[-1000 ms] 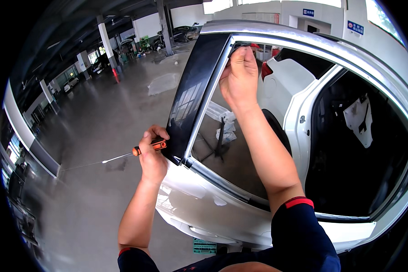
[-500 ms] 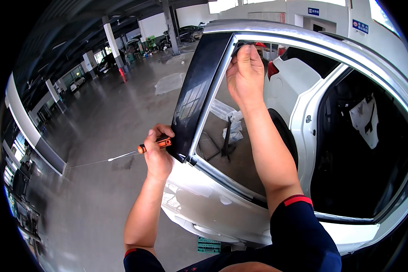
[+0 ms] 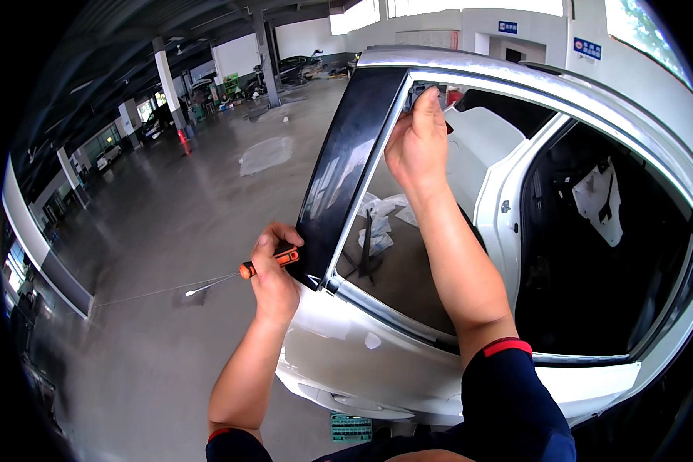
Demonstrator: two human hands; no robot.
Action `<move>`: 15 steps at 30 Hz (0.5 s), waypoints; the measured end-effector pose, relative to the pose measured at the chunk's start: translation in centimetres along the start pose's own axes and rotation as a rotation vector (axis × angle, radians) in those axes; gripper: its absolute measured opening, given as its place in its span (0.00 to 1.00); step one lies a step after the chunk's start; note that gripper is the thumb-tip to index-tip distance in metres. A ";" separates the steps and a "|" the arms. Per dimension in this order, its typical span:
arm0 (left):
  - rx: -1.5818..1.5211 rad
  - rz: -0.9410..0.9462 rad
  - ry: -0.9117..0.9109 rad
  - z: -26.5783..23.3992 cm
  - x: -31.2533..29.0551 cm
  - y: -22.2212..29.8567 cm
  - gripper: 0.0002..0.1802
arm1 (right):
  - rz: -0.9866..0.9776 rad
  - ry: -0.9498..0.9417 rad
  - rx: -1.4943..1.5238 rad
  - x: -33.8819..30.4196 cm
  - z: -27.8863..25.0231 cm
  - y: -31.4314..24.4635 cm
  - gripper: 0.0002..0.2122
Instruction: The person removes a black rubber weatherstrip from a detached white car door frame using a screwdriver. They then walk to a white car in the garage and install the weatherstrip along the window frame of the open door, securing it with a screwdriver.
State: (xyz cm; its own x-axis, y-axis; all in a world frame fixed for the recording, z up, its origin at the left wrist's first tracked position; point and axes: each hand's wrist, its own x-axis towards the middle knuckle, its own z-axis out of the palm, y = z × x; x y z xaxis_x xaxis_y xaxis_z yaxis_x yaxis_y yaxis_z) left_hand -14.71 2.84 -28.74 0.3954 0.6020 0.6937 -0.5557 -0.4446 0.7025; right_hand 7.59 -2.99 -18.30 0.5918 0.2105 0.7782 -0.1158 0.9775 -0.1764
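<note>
My left hand is wrapped round the orange-and-black handle of a screwdriver, its thin shaft pointing left, away from the car. Those fingers are beside the lower end of a glossy black pillar trim on a white car door. Higher up, my right hand reaches through the glassless window opening to the upper corner of the door frame. Its fingers are closed, thumb up, next to a dark piece at that corner; what they grip is mostly hidden.
The car body's dark door opening is at the right. Beyond the window frame, crumpled clear plastic and a black stand are on the grey floor. A green tool case lies below the door.
The view has shifted, so the door sits slightly lower and the background further left. More of the dark piece shows by my right fingers. My left hand keeps the screwdriver beside the trim.
</note>
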 end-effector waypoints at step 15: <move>0.017 -0.045 0.029 0.0 -0.2 0.1 0.27 | 0.021 -0.189 -0.222 -0.2 -1.1 -2.7 0.07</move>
State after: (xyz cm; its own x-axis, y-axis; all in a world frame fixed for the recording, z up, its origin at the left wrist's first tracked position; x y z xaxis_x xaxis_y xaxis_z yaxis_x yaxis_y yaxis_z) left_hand -14.87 2.70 -28.77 0.3981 0.6407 0.6565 -0.5252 -0.4276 0.7358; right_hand 8.63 -5.73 -18.64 0.4299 0.2499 0.8676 0.0635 0.9502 -0.3052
